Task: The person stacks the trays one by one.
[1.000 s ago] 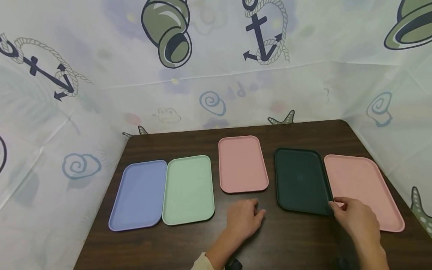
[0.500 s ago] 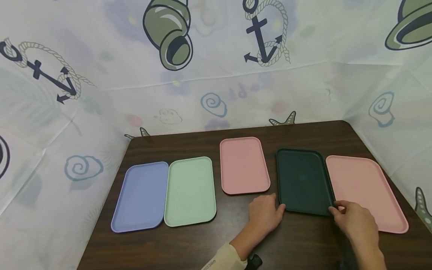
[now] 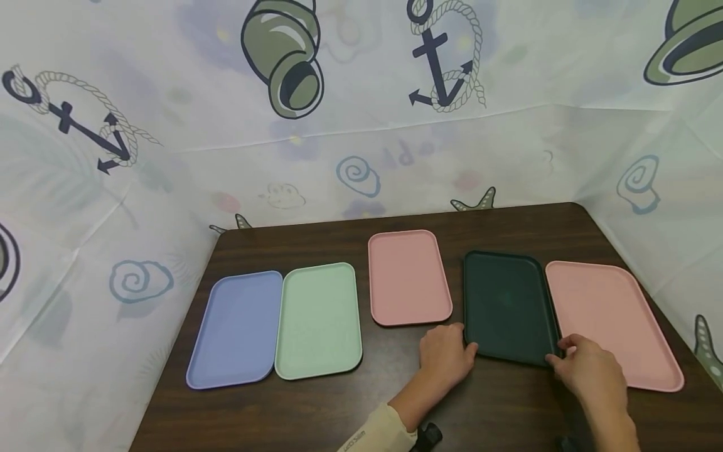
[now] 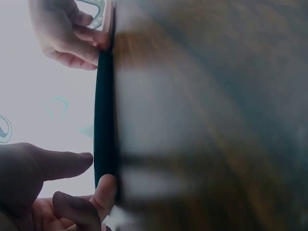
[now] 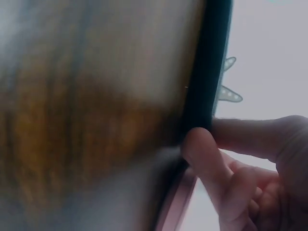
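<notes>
A dark green tray (image 3: 508,307) lies to the right of centre in the head view, its long sides running away from me. At its near left corner, my left hand (image 3: 446,356) grips the rim, thumb on the upper edge and a fingertip against the side in the left wrist view. My right hand (image 3: 593,373) pinches the near right corner between thumb and finger, close up in the right wrist view. Directly right of the dark tray is a light pink tray (image 3: 612,320), partly overlapped by the right hand. A smaller pink tray (image 3: 409,276) sits farther back, left of the dark one.
On the left of the brown table (image 3: 282,417) a blue tray (image 3: 234,329) and a light green tray (image 3: 319,320) lie side by side. A white cloth (image 3: 361,125) printed with anchors and shells hangs behind and beside the table.
My left hand has moved right, from below the smaller pink tray to the dark green tray's near left corner. The dark tray's near edge has shifted slightly toward me, with my right hand still there.
</notes>
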`<state>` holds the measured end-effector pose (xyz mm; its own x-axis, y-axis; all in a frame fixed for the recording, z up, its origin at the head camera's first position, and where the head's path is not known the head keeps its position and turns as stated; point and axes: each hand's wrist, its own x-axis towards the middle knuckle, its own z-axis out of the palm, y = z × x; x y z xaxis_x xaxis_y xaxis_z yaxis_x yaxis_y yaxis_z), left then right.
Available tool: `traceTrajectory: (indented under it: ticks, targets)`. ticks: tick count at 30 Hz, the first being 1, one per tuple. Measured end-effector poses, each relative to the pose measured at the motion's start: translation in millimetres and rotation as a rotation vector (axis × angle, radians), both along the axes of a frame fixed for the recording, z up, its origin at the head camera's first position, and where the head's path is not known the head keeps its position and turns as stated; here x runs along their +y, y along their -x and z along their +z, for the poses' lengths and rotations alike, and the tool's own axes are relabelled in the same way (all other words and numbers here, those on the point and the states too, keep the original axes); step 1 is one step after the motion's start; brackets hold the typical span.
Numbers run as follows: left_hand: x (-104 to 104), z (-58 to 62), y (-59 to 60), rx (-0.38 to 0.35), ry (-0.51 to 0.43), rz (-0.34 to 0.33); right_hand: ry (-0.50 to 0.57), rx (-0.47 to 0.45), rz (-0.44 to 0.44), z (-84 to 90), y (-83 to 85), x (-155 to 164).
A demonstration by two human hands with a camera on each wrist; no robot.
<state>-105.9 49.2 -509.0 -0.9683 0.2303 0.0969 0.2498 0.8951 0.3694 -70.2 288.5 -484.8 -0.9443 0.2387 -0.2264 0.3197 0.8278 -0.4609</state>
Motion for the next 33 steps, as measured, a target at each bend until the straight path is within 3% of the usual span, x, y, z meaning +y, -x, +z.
traceTrajectory:
  ticks: [8,15,27,33]
  targets:
    - [-4,1.1,0.6,-0.003,-0.022,0.007,0.022,-0.074,0.052,2.6,0.3,5]
    - [-8,2.4,-1.5,-0.055,-0.057,0.019,0.031,-0.160,0.088,1.1,1.0,6]
    - [-11,5.4,-3.3,-0.172,-0.075,0.027,0.167,-0.136,0.093,0.5,-8.6,7]
    - [-12,7.4,-8.2,-0.218,-0.143,0.019,0.233,-0.132,0.048,0.9,-12.1,10]
